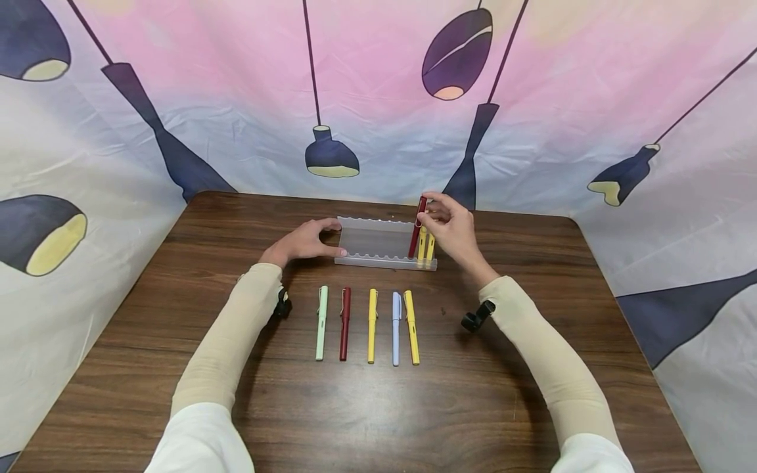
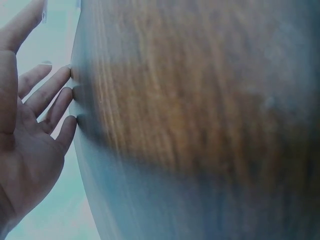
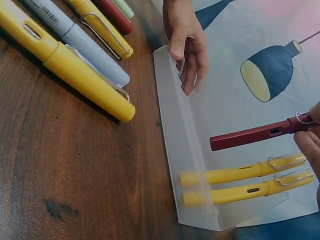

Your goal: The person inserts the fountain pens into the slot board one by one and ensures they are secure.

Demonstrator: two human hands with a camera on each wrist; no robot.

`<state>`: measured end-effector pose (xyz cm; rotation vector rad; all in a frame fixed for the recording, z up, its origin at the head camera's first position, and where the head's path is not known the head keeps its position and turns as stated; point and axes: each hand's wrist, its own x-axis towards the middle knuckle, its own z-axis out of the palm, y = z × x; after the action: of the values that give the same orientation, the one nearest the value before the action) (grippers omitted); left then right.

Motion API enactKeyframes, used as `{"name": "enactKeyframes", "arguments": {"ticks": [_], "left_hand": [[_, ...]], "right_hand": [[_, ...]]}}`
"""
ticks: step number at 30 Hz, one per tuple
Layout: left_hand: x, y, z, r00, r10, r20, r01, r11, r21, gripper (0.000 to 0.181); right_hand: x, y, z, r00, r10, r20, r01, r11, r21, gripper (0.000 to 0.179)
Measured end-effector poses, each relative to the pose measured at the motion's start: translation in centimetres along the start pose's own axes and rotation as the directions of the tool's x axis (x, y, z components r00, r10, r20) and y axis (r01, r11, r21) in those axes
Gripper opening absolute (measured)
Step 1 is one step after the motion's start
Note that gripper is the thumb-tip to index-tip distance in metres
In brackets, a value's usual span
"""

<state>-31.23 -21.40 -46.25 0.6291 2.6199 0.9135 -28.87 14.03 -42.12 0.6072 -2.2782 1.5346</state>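
My right hand (image 1: 454, 228) pinches a dark red pen (image 3: 252, 135) near its clip end. The pen stands tilted over the clear pen rack (image 1: 378, 263), its lower end apart from the rack's front wall in the right wrist view. Beside it, two yellow pens (image 3: 245, 192) lie side by side in the rack's right end. My left hand (image 1: 303, 240) rests at the rack's left end, thumb at the front corner and fingers toward the back. In the left wrist view, the fingers of this hand (image 2: 35, 125) are spread and nearly straight.
In front of the rack, a row of pens lies on the brown table (image 1: 355, 420): a mint green pen (image 1: 321, 323), a dark red pen (image 1: 345, 324), a yellow pen (image 1: 372, 326), a light blue pen (image 1: 395, 328) and another yellow pen (image 1: 412, 327). A lamp-patterned cloth (image 1: 248, 98) hangs behind.
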Motion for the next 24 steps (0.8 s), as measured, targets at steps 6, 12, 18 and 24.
{"name": "enactKeyframes", "arguments": {"ticks": [6, 12, 18, 24], "left_hand": [[0.1, -0.1, 0.1, 1.000, -0.004, 0.000, 0.004, 1.000, 0.003, 0.092], [0.1, -0.1, 0.0, 1.000, -0.007, -0.012, 0.007, 1.000, -0.008, 0.090], [0.1, -0.2, 0.1, 1.000, -0.009, -0.007, 0.009, 1.000, -0.005, 0.091], [0.1, -0.2, 0.0, 1.000, -0.002, 0.006, 0.002, 1.000, -0.004, 0.091]], "right_hand": [[-0.2, 0.6, 0.2, 1.000, 0.017, 0.009, -0.016, 1.000, -0.013, 0.039], [-0.4, 0.9, 0.5, 1.000, 0.012, 0.017, -0.012, 1.000, -0.011, 0.039], [-0.5, 1.3, 0.7, 0.999, 0.025, 0.024, -0.024, 0.999, -0.022, 0.039], [-0.7, 1.3, 0.9, 0.999, 0.030, 0.030, -0.028, 0.999, -0.042, 0.037]]}}
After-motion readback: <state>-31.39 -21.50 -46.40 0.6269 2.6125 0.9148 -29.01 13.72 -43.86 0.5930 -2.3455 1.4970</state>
